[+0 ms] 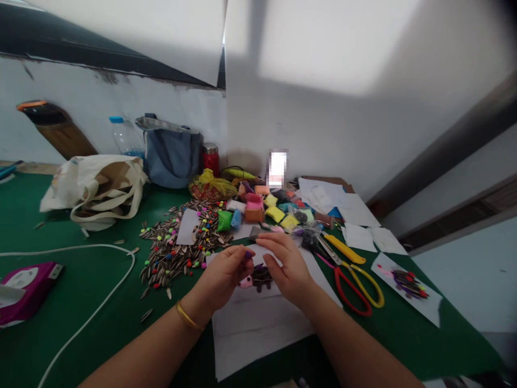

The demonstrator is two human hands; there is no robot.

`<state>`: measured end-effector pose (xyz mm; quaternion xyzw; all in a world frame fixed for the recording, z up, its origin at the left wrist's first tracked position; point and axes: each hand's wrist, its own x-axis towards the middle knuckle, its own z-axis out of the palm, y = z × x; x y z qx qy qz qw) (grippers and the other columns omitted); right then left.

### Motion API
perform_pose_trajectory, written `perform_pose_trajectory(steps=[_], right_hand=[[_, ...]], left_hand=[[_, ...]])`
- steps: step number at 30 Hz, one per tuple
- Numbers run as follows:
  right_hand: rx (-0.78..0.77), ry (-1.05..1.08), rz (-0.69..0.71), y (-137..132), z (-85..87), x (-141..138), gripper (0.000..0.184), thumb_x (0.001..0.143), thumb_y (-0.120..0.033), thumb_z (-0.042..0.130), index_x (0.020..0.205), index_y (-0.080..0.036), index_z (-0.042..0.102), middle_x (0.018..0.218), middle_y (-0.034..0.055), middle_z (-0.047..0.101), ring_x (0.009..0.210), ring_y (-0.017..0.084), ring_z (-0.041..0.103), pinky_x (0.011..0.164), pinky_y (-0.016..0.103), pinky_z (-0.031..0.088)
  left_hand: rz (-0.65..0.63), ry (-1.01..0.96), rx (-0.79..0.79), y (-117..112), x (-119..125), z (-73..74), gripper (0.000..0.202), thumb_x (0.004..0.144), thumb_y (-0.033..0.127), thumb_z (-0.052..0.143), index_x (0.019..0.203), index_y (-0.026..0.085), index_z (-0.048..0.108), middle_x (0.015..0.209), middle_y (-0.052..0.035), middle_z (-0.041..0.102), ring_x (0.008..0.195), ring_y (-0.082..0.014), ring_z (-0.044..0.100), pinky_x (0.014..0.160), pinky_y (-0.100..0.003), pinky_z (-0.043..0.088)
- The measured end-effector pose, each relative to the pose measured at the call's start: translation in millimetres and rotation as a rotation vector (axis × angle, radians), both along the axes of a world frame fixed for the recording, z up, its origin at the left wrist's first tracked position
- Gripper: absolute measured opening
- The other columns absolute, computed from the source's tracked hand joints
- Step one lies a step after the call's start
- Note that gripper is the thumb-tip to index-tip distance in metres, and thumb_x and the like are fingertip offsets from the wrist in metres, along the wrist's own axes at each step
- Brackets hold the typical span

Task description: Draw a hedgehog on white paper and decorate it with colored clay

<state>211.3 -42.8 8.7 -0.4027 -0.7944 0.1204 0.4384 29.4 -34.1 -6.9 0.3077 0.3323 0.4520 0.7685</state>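
Observation:
My left hand, with a gold bangle on its wrist, pinches a small piece of purple clay between thumb and fingertips. Opposite it, my right hand hovers with its fingers stretched out and apart; nothing shows in it. Between and below the hands, a small animal figure lies on white paper. It has a pink clay head, a dark body with striped seeds in it, and small brown feet. My left fingers partly cover its head.
Sunflower seeds mixed with coloured balls lie to the left. Clay packets are heaped behind the hands. Red-and-yellow-handled scissors and a yellow cutter lie right, near another seed figure. Bags and a white cable are left.

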Motion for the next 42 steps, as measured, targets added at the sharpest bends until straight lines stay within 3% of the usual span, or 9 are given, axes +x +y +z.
perform_pose_trajectory(steps=[3,7,10,15,19,25,29,38,42], right_hand=[[0.044,-0.052,0.065,-4,-2.5,-6,0.038,0.096,-0.024,0.049,0.133,-0.024,0.054,0.135,0.0093,0.056,0.13,0.026,0.046,0.109,0.05,0.037],[0.052,-0.066,0.061,-4,-6.5,-10,0.038,0.095,-0.028,0.053,0.133,-0.025,0.055,0.133,0.0088,0.059,0.132,0.028,0.044,0.111,0.054,0.034],[0.058,-0.024,0.034,-3,-7.2,-9,0.028,0.094,-0.028,0.058,0.121,-0.027,0.064,0.124,0.0073,0.064,0.127,0.027,0.049,0.108,0.051,0.039],[0.086,-0.008,0.011,-2,-5.4,-5,0.013,0.09,-0.026,0.065,0.101,-0.026,0.07,0.113,0.0057,0.068,0.118,0.025,0.053,0.102,0.047,0.043],[0.09,-0.037,0.023,1,-2.8,-2,0.018,0.088,-0.03,0.067,0.106,-0.026,0.069,0.114,0.0058,0.069,0.113,0.025,0.056,0.101,0.047,0.043],[0.062,-0.004,0.057,3,-1.0,-4,0.006,0.09,-0.026,0.064,0.093,-0.024,0.069,0.104,0.0051,0.072,0.107,0.024,0.059,0.098,0.045,0.045],[0.054,-0.026,0.052,3,-1.9,-4,0.008,0.09,-0.026,0.065,0.095,-0.024,0.069,0.104,0.0054,0.071,0.107,0.023,0.059,0.099,0.044,0.045],[0.039,-0.07,0.059,3,-0.1,-1,0.009,0.092,-0.026,0.061,0.095,-0.024,0.069,0.103,0.0054,0.071,0.102,0.022,0.06,0.098,0.045,0.045],[-0.007,-0.059,0.062,3,0.0,0,0.008,0.093,-0.025,0.06,0.093,-0.023,0.068,0.102,0.0056,0.07,0.098,0.021,0.06,0.09,0.04,0.047]], left_hand=[[-0.024,-0.034,0.007,-4,4,-2.3,0.03,0.076,0.041,0.078,0.08,0.014,0.066,0.069,0.0012,0.057,0.06,-0.0077,0.05,0.055,-0.02,0.038],[-0.087,-0.06,0.038,-7,8,-0.3,0.026,0.077,0.034,0.078,0.089,0.015,0.066,0.077,-0.0005,0.061,0.064,-0.0091,0.053,0.06,-0.022,0.042],[-0.112,-0.056,0.052,-7,8,1.7,0.024,0.079,0.033,0.076,0.092,0.016,0.065,0.077,-0.0003,0.06,0.064,-0.0095,0.053,0.062,-0.023,0.042],[-0.192,0.132,0.118,-4,5,-0.4,0.028,0.083,0.041,0.07,0.088,0.013,0.066,0.077,-0.003,0.06,0.066,-0.0115,0.053,0.06,-0.024,0.039],[-0.168,0.273,0.2,0,0,-3.0,0.029,0.083,0.043,0.069,0.082,0.014,0.067,0.074,-0.0011,0.058,0.067,-0.0118,0.05,0.06,-0.023,0.038],[-0.15,0.463,0.32,2,-1,3.7,0.032,0.083,0.047,0.067,0.085,0.015,0.07,0.076,-0.0008,0.061,0.069,-0.0131,0.05,0.063,-0.024,0.039],[-0.172,0.503,0.356,2,-1,7.4,0.034,0.083,0.048,0.065,0.084,0.015,0.071,0.075,-0.0022,0.062,0.068,-0.0145,0.05,0.062,-0.026,0.04],[-0.086,0.556,0.387,3,-2,2.2,0.03,0.083,0.045,0.066,0.078,0.016,0.072,0.073,-0.0024,0.063,0.07,-0.0161,0.053,0.064,-0.026,0.041],[-0.057,0.539,0.371,4,-2,4.4,0.03,0.082,0.045,0.067,0.078,0.016,0.071,0.073,-0.0022,0.062,0.07,-0.0154,0.052,0.064,-0.025,0.041]])
